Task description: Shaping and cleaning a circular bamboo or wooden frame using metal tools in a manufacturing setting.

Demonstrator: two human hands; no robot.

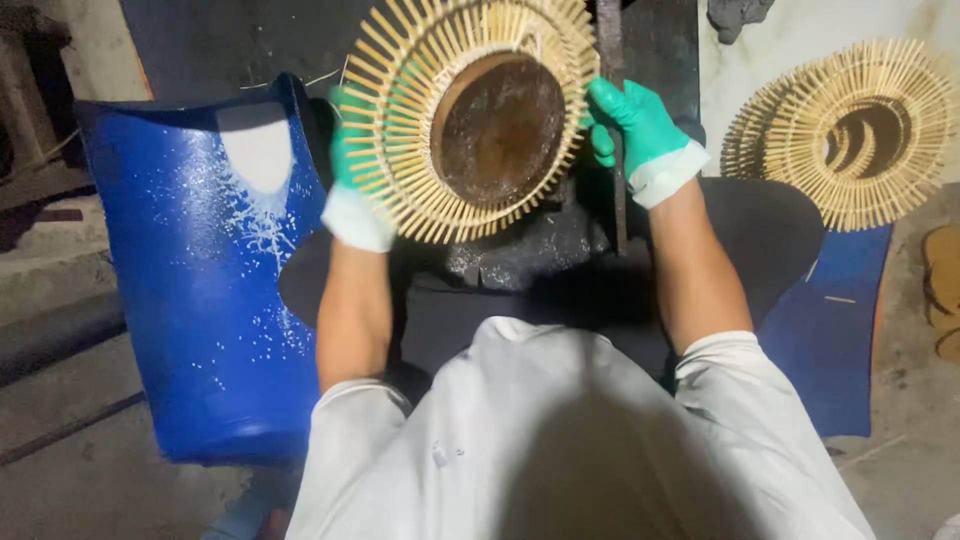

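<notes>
While gloved fingers (pixel 606 112) flank it, bamboo ring (pixel 400 190) tilts.

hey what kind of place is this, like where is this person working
Probably a small handicraft workshop, worked at floor level. Gloved hands, left hand and right hand, hold a round bamboo-stick frame; a stack of finished frames lies on the bare concrete floor beside a paint-spattered blue plastic sheet.

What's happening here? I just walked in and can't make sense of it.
A person in green gloves holds a round wheel of bamboo sticks at both sides, left hand, right hand, over a dark block. A stack of similar wheels lies to the right, a blue curved sheet to the left.
</notes>
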